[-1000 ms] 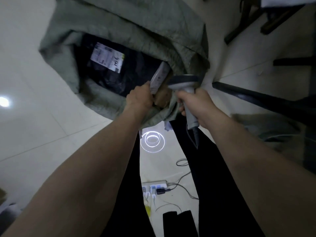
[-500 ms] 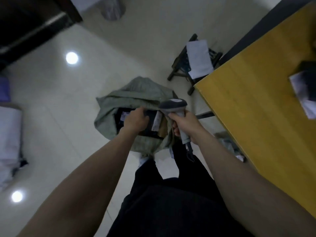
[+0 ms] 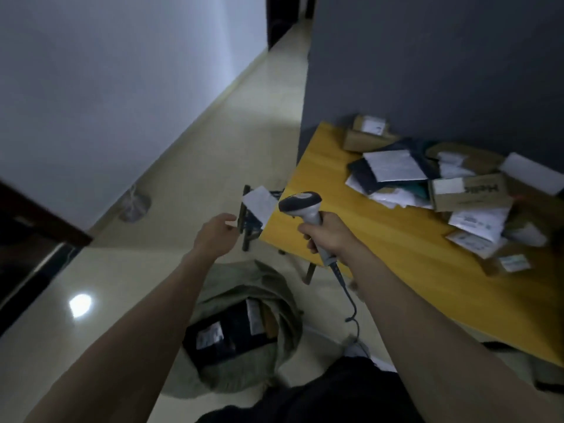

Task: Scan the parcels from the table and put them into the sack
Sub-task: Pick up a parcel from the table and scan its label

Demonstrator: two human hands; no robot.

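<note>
Parcels (image 3: 442,190) piled on the yellow worktop (image 3: 351,215), off to the right and ahead of both hands, closer to the right hand (image 3: 328,235) gripping the scanner (image 3: 300,204). Left hand (image 3: 215,235) empty, loosely curled. Sack (image 3: 259,306) on floor below, mouth up. No shared long axis in the heap.

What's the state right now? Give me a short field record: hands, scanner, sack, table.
left hand: empty, fingers loosely curled, raised above the sack
right hand: grips the scanner by its handle, head up, cable hanging down
sack: on the floor, mouth open, dark parcels with white labels inside
table: yellow top, pile of parcels at the far side by the wall
unscanned: many left on the table
</note>
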